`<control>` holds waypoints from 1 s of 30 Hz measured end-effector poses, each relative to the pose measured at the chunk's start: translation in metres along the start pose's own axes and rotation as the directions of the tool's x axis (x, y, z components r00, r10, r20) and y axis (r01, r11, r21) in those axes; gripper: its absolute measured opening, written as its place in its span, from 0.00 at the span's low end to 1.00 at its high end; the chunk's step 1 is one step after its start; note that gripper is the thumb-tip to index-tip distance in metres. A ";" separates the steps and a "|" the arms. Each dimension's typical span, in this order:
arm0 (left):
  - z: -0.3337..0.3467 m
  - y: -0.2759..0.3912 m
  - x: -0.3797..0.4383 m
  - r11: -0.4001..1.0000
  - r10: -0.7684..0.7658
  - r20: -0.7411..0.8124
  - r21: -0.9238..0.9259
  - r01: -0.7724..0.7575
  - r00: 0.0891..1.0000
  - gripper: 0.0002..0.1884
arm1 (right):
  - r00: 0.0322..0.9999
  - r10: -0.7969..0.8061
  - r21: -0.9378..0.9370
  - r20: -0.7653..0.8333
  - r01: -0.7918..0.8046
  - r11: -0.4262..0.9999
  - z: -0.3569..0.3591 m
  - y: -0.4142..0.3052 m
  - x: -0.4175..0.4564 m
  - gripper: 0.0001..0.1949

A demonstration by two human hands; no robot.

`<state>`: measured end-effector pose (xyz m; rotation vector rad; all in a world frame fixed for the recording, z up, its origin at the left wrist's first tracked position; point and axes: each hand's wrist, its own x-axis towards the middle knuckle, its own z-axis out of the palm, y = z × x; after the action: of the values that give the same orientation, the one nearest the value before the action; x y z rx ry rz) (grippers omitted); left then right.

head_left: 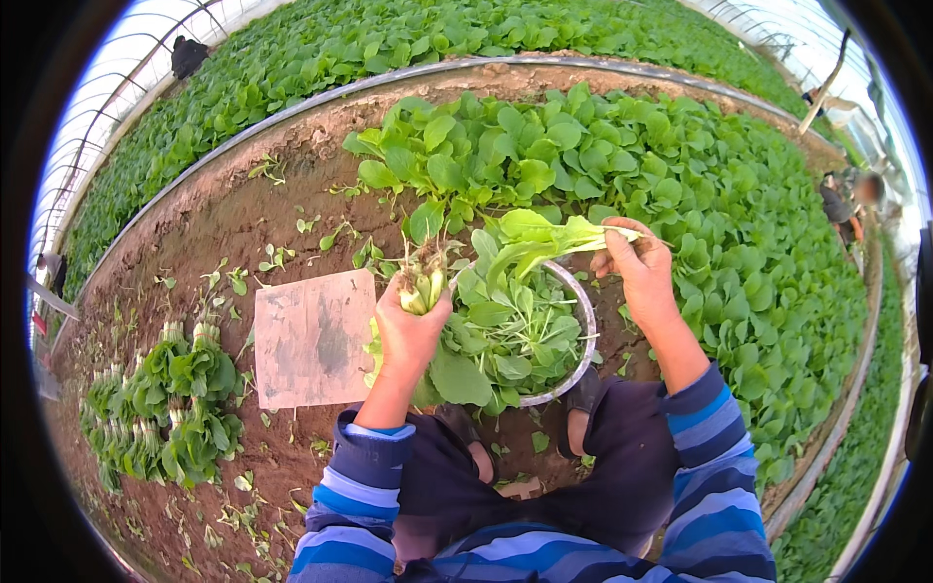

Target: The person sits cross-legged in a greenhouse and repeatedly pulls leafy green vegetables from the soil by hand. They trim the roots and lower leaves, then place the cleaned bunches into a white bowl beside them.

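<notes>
My left hand (410,328) is closed around a bunch of leafy greens (461,375), with roots and soil at the top and broad leaves hanging down below. Between the thumb and fingers of my right hand (635,266) is a single uprooted plant (543,237); its root end lies in the fingers and its pale green leaves point left. Under both hands stands a round tub (587,310) filled with loose leaves and thin stems. The bunch and my left hand hide part of its left side. Left of the tub is a flat, stained board (313,339).
Tied bundles of greens (164,408) lie on the soil at left. Dense leafy plants (729,240) grow ahead and right. A pale pipe (350,89) curves across the bed. Several people are farther off, one person (188,57) at upper left. My shoes (583,393) flank the tub's near side.
</notes>
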<state>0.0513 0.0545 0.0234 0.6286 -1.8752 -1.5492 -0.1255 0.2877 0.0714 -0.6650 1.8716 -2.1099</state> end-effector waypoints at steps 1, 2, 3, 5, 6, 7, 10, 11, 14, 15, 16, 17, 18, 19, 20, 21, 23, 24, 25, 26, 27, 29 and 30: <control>-0.001 0.001 0.000 1.000 -0.016 0.000 -0.013 0.016 1.000 0.17 | 0.999 0.038 -0.009 -0.027 -0.038 0.999 0.000 0.001 0.000 0.15; -0.002 0.001 0.000 0.999 -0.031 0.001 -0.026 0.031 1.000 0.16 | 0.996 0.051 -0.024 -0.077 -0.053 0.998 0.001 0.002 0.000 0.15; -0.001 0.001 0.000 0.998 -0.044 0.003 -0.041 0.044 0.999 0.14 | 0.993 0.071 -0.030 -0.090 -0.074 0.997 0.001 0.003 0.000 0.16; -0.003 -0.002 0.000 0.997 -0.053 0.006 -0.055 0.053 0.999 0.12 | 0.987 0.111 -0.042 -0.117 -0.117 0.992 0.001 0.005 0.000 0.16; -0.004 -0.004 0.000 0.997 -0.057 0.003 -0.058 0.058 0.998 0.12 | 0.986 0.116 -0.060 -0.121 -0.124 0.990 0.003 0.002 0.000 0.16; -0.004 -0.006 -0.001 0.996 -0.062 0.000 -0.062 0.061 0.998 0.11 | 0.985 0.124 -0.055 -0.121 -0.131 0.990 0.004 0.001 -0.001 0.15; -0.003 -0.002 -0.003 0.995 -0.048 0.003 -0.089 0.048 0.999 0.11 | 0.984 0.120 -0.037 -0.130 -0.125 0.991 0.003 0.001 -0.002 0.14; -0.002 -0.001 -0.003 0.995 -0.052 0.005 -0.086 0.053 0.999 0.11 | 0.980 0.131 -0.057 -0.147 -0.140 0.988 0.003 0.000 -0.003 0.14; 0.000 0.000 -0.003 0.994 -0.069 0.030 -0.078 0.071 0.997 0.11 | 0.968 0.162 -0.132 -0.190 -0.189 0.973 0.003 -0.005 -0.003 0.15; 0.001 -0.001 -0.003 0.994 -0.071 0.044 -0.081 0.074 0.997 0.11 | 0.964 0.169 -0.169 -0.204 -0.205 0.964 0.004 -0.006 -0.003 0.15; 0.001 -0.002 -0.002 0.993 -0.073 0.058 -0.085 0.078 0.996 0.11 | 0.960 0.177 -0.206 -0.218 -0.222 0.953 0.004 -0.006 -0.002 0.15; 0.001 -0.003 -0.003 0.993 -0.075 0.072 -0.088 0.081 0.995 0.11 | 0.962 0.176 -0.215 -0.209 -0.221 0.951 0.004 -0.005 -0.002 0.15; 0.000 0.000 -0.003 0.993 -0.089 0.084 -0.072 0.095 0.992 0.11 | 0.965 0.175 -0.223 -0.194 -0.217 0.950 0.005 -0.003 0.000 0.14; -0.001 -0.002 -0.004 0.993 -0.095 0.095 -0.066 0.101 0.991 0.11 | 0.968 0.174 -0.231 -0.179 -0.213 0.949 0.008 -0.003 -0.001 0.14; -0.003 -0.004 -0.004 0.992 -0.101 0.104 -0.060 0.107 0.989 0.12 | 0.969 0.162 -0.256 -0.185 -0.207 0.944 0.011 -0.004 -0.003 0.13; -0.003 -0.003 -0.002 0.993 -0.101 0.112 -0.057 0.108 0.989 0.12 | 0.988 0.108 -0.383 -0.114 -0.144 0.913 0.007 0.001 -0.003 0.13; 0.000 0.003 -0.004 0.992 -0.111 0.161 -0.036 0.119 0.981 0.12 | 0.998 0.025 -0.601 0.050 0.010 0.799 -0.005 0.014 -0.002 0.12; 0.001 0.007 -0.003 0.992 -0.117 0.177 -0.018 0.122 0.977 0.12 | 0.990 0.038 -0.718 0.136 0.072 0.692 -0.001 0.008 -0.006 0.10; 0.001 0.004 -0.003 0.981 -0.131 0.249 -0.107 0.161 0.960 0.13 | 0.977 0.043 -0.701 0.208 0.119 0.703 0.008 0.004 -0.012 0.09; 0.000 0.001 -0.004 0.972 -0.126 0.305 -0.154 0.179 0.944 0.13 | 0.958 0.075 -0.729 0.278 0.160 0.665 0.018 -0.004 -0.016 0.10; 0.004 0.002 -0.005 0.958 -0.116 0.370 -0.204 0.202 0.922 0.13 | 0.936 0.111 -0.759 0.334 0.197 0.621 0.025 -0.011 -0.019 0.10; 0.009 0.010 -0.009 0.922 -0.134 0.478 -0.260 0.285 0.868 0.16 | 0.916 0.123 -0.657 0.381 0.174 0.734 0.038 -0.009 -0.024 0.16; 0.010 0.007 -0.011 0.911 -0.144 0.492 -0.272 0.308 0.859 0.17 | 0.900 0.173 -0.624 0.401 0.129 0.771 0.046 -0.012 -0.026 0.16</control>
<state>0.0523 0.0705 0.0276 0.3476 -1.8264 -2.2886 -0.0794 0.2619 0.0823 -1.1356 2.2701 -1.1020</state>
